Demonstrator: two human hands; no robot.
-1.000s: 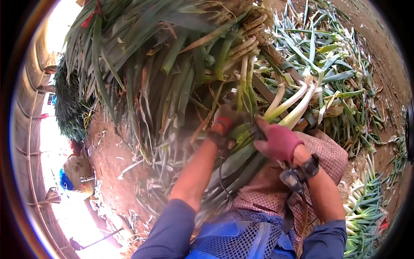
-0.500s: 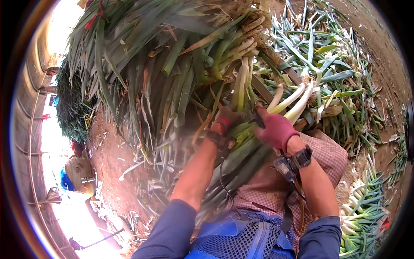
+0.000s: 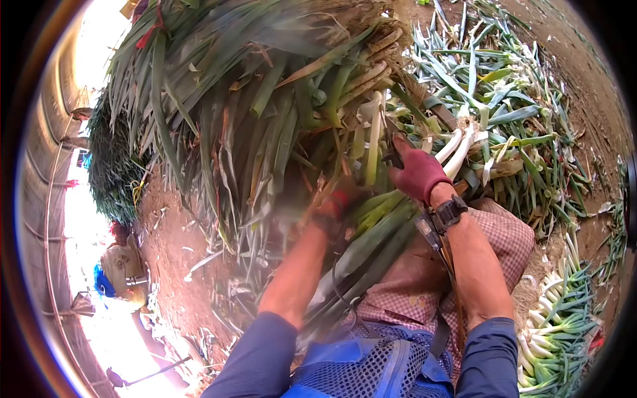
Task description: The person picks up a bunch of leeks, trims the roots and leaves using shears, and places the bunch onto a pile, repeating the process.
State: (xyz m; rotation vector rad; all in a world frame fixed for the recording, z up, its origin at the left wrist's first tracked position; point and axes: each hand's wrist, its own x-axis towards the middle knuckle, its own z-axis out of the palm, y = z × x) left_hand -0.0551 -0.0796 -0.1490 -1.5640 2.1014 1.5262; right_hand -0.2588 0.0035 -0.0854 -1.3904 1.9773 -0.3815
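Observation:
My right hand (image 3: 419, 174), in a dark red glove, is closed beside an upright green onion stalk (image 3: 374, 142). A narrow dark thing shows at its fingers, too small to name. Lower left of that stalk is my left hand (image 3: 342, 199), gloved and smeared by motion, so its fingers do not show clearly. Just beyond my right hand lie white-stemmed green onions (image 3: 459, 151) with trimmed-looking bases. Long green leaves (image 3: 385, 229) stretch below both hands across my lap. In front of me rises a large heap of untrimmed green onions (image 3: 265, 86), roots toward the right.
Loose leaves and scraps (image 3: 511, 119) cover the ground at the right. A row of clean green onions (image 3: 554, 325) lies at lower right. Another dark green bundle (image 3: 113, 166) stands at far left, near a person (image 3: 123, 265). A cable (image 3: 337, 278) hangs by my left wrist.
My right hand has moved slightly up, away from the leaves. My left hand has shifted a little left and down, and the two hands are farther apart.

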